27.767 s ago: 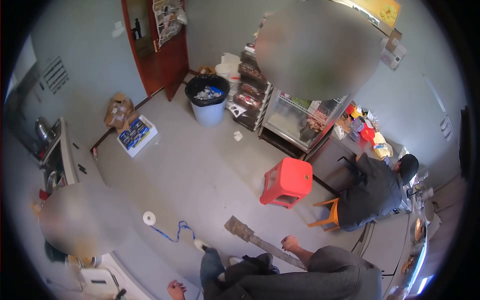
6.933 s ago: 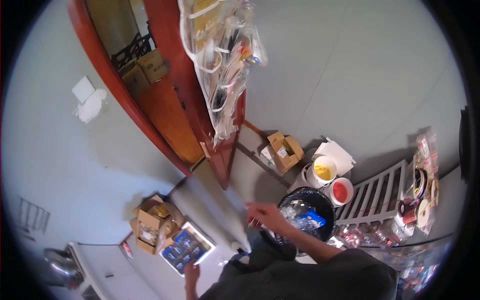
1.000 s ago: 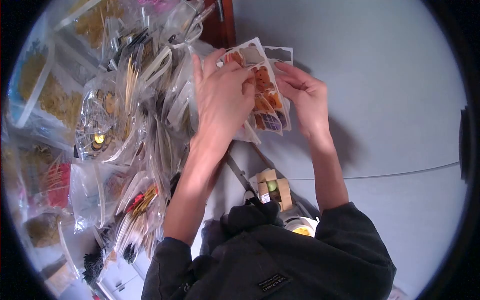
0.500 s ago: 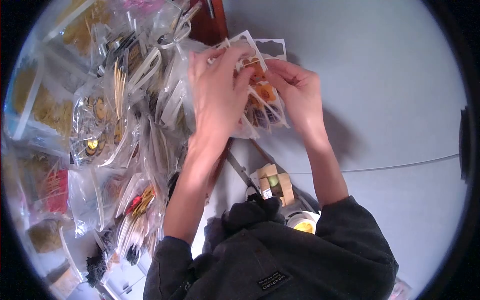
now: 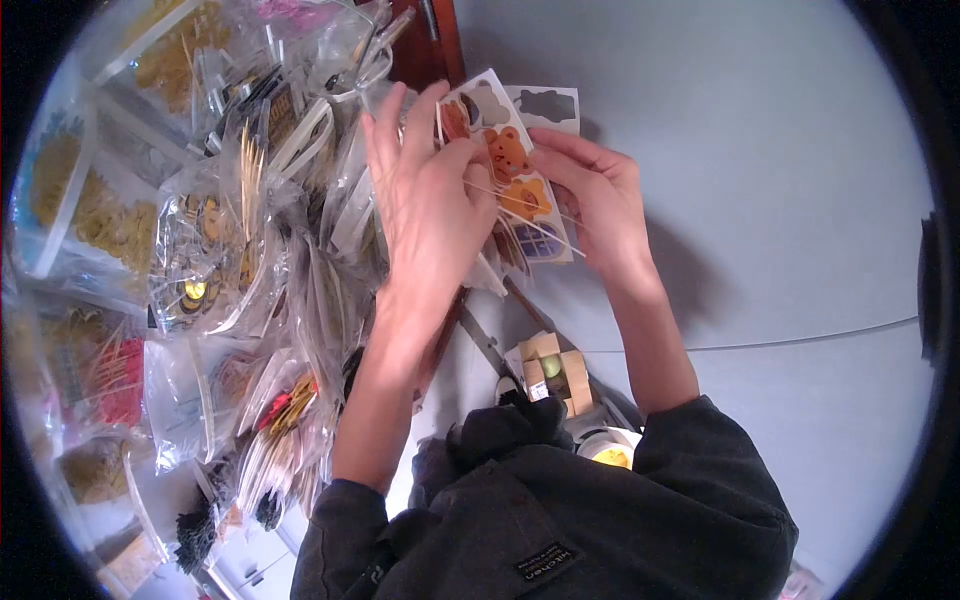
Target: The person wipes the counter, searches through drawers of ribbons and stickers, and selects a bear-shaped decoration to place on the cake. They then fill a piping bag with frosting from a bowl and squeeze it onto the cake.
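Note:
A white sheet with cartoon animal cutouts is between my hands; an orange bear and a yellow-orange animal face up. My right hand is closed in a pinch at the sheet's right edge. Behind it another white sheet with dark shapes juts out. My left hand lies over the sheet's left side, its thumb bent inward and its upper fingers raised. Several thin pale sticks stick out from under that thumb and cross the sheet's lower part. What the left palm covers is hidden.
Many clear plastic bags with sticks and decorations hang on the left. A reddish-brown post stands behind them. Below are an open cardboard box with something green inside and a white round container. A pale wall fills the right.
My left fingers have lifted and moved left, uncovering more of the animal cutouts. The thin sticks now lie lower across the sheet. My right hand stays near the right edge.

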Tool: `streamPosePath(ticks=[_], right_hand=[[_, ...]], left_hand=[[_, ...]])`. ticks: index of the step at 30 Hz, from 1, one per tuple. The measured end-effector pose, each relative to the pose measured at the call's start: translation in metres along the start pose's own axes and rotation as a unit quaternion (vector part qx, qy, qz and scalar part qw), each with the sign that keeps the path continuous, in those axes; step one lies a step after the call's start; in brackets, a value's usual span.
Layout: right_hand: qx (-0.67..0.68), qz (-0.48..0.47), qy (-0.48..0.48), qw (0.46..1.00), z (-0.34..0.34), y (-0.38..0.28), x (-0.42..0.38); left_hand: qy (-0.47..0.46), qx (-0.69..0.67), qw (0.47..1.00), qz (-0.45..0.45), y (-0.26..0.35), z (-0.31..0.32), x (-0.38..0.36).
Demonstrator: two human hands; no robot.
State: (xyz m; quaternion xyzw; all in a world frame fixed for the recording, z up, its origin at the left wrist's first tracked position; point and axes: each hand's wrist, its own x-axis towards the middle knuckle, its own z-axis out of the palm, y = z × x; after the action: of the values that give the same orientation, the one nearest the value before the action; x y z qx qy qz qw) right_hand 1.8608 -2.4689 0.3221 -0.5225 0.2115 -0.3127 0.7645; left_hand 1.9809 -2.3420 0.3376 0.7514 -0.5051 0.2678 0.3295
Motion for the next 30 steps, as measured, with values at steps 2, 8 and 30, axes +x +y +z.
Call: streamPosePath(ticks=[2,8,30], right_hand=[[-0.004,0.001,0.009,1.0,-0.001,-0.001,0.0],[-0.04,-0.04,-0.001,0.998,-0.001,0.002,0.006],[-0.037,-0.054,0.018,0.998,0.005,0.004,0.001]], left_hand=[[-0.003,-0.016,1.0,-0.004,0.002,0.002,0.002],[-0.022,-0.051,0.998,-0.037,0.005,0.004,0.002],[-0.092,-0.094,0.989,-0.072,0.006,-0.014,0.006]])
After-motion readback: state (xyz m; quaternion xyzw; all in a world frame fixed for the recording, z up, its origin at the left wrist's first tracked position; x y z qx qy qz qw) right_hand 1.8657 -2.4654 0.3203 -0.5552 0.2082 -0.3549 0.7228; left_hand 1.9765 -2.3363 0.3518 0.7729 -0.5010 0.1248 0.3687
